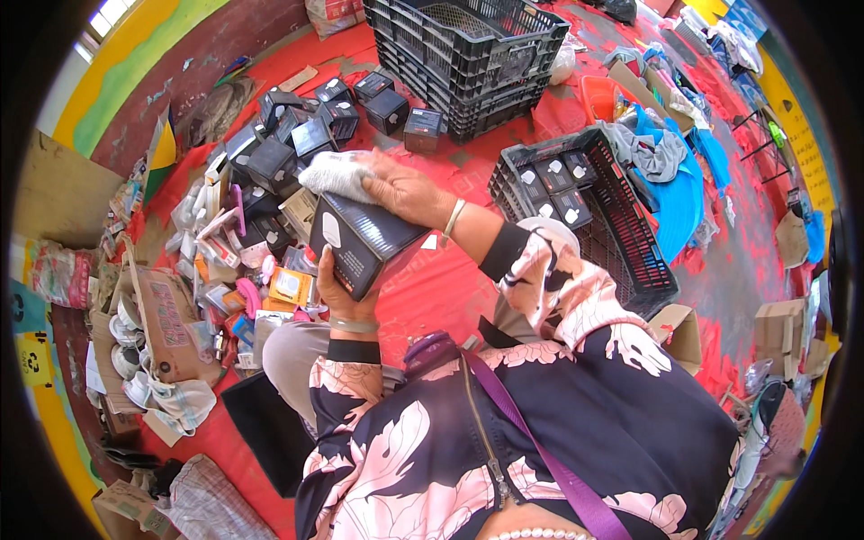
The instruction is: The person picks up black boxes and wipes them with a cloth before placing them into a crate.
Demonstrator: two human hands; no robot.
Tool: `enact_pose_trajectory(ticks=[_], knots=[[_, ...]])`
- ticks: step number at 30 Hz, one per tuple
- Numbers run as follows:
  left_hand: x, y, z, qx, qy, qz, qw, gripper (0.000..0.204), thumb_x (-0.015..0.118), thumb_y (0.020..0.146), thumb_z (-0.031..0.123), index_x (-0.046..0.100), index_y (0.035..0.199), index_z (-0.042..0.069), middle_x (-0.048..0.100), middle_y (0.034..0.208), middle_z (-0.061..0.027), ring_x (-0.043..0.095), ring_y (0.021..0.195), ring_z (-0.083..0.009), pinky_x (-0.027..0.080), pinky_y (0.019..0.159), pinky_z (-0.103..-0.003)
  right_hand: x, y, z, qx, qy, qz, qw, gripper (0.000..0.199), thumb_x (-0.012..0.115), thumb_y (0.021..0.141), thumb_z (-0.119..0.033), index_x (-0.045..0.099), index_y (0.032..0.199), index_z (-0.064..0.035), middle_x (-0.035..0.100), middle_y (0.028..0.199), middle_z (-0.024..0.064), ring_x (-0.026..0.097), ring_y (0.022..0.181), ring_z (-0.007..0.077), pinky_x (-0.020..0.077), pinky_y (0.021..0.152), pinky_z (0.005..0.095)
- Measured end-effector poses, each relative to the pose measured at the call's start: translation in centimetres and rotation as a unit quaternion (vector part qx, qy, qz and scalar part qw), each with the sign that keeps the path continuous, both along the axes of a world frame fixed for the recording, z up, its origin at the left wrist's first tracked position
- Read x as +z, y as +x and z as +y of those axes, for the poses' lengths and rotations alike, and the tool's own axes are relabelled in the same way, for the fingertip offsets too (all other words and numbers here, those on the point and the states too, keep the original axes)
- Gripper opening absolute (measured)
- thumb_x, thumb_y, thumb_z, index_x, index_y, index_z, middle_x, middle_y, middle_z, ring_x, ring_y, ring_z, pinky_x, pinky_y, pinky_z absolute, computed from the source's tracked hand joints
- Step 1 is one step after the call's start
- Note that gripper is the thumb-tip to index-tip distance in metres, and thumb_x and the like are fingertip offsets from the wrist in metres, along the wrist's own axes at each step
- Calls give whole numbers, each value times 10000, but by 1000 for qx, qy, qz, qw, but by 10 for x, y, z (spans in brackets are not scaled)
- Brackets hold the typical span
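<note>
A black printed box point(367, 236) is held tilted in front of me. My left hand point(342, 290) grips its lower left corner, thumb on the front. Over the box's upper edge, my right hand point(405, 187) presses a whitish cloth point(335, 173) onto it, fingers closed round the cloth. Beyond my hands, a heap of similar black boxes point(272, 164) lies on the red floor covering. To the right of my hands, a black plastic crate point(630, 236) sits tilted, with several black boxes point(560, 184) at its far end.
Stacked black crates point(468, 63) stand at the far side. Left of me spreads a pile of small packaged goods point(236, 270) beside an open cardboard box point(171, 315) and white cups point(128, 351). Blue cloth and garments point(675, 180) lie past the right crate.
</note>
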State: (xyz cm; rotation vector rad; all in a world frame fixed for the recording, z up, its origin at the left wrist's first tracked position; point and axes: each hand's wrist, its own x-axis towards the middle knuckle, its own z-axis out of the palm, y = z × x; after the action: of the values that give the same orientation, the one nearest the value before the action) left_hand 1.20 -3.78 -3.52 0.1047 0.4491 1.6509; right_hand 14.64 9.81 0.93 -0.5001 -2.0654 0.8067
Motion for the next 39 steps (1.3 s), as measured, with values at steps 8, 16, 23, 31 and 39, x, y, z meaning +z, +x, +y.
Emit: enact_pose_trajectory(ticks=[8,16,23,31,39], knots=[[-15,-10,3,39,15,-25,999,552,605,841,330,450,1284,40,551,1228,-122,543,1118,-298,421,983,-462,18,7,-48,176,-102,7,979,354,462,952,-113,481,1295,-27,468,1341,177,344,1331,263,288,1060,340],[-10,-20,9,73,16,-45,996,672,635,741,512,503,1278,130,508,1301,-126,450,1203,-356,311,994,-622,2,62,-7,178,-437,325,820,368,501,929,-239,536,1202,6,602,1139,102,583,1020,182,467,893,331],[5,-10,4,42,96,-61,993,653,620,793,517,466,1298,134,500,1303,-99,447,1207,-319,329,1012,-551,7,43,3,114,-619,418,654,404,475,944,-341,526,1180,-17,611,1104,119,581,1009,241,457,905,392],[13,-11,10,51,-65,237,968,608,528,882,513,481,1264,42,526,1273,-100,517,1155,-256,425,975,-410,-21,14,-25,96,-658,342,664,437,482,943,-410,555,1175,-47,632,1061,60,611,924,152,490,816,293],[28,-15,4,-47,-2,86,995,623,536,869,530,465,1289,74,549,1239,-71,532,1131,-252,418,975,-425,-10,11,-31,120,-492,224,833,508,415,975,-404,433,1317,-29,531,1218,47,504,1079,106,408,939,279]])
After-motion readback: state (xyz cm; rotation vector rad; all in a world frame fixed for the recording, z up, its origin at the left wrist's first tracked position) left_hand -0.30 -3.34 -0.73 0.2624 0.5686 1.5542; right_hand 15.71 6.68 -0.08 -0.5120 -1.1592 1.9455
